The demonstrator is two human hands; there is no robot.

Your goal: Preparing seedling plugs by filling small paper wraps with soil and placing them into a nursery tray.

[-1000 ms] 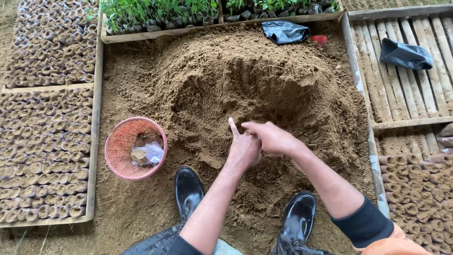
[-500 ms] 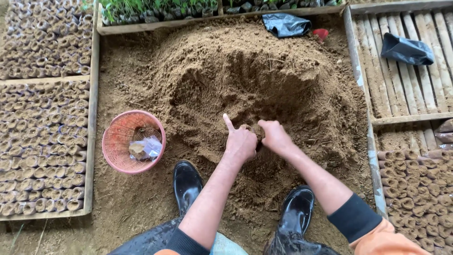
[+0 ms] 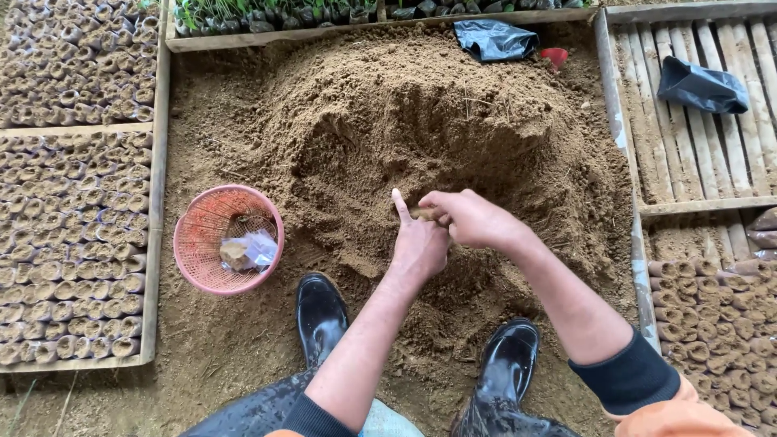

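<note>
My left hand (image 3: pixel 419 243) is curled around a small soil-filled seedling pot (image 3: pixel 422 214), with its index finger pointing up. My right hand (image 3: pixel 473 218) lies right against it, its bunched fingertips pressing on the top of the pot. Most of the pot is hidden by the two hands. Both hands hover at the near foot of a big heap of brown soil (image 3: pixel 421 121). My two black rubber boots (image 3: pixel 322 316) (image 3: pixel 506 368) stand on the soil just below the hands.
A pink plastic basket (image 3: pixel 206 239) holding crumpled plastic lies left of my hands. Wooden-framed beds of filled pots (image 3: pixel 73 235) lie on the left and at the lower right (image 3: pixel 716 324). Black bags (image 3: pixel 700 85) (image 3: pixel 494 36) lie on bamboo slats and at the heap's far edge. Green seedlings (image 3: pixel 267 12) line the back.
My right hand has drawn in from the right and closed up against my left hand. The left hand has stayed at the foot of the heap, index finger still raised.
</note>
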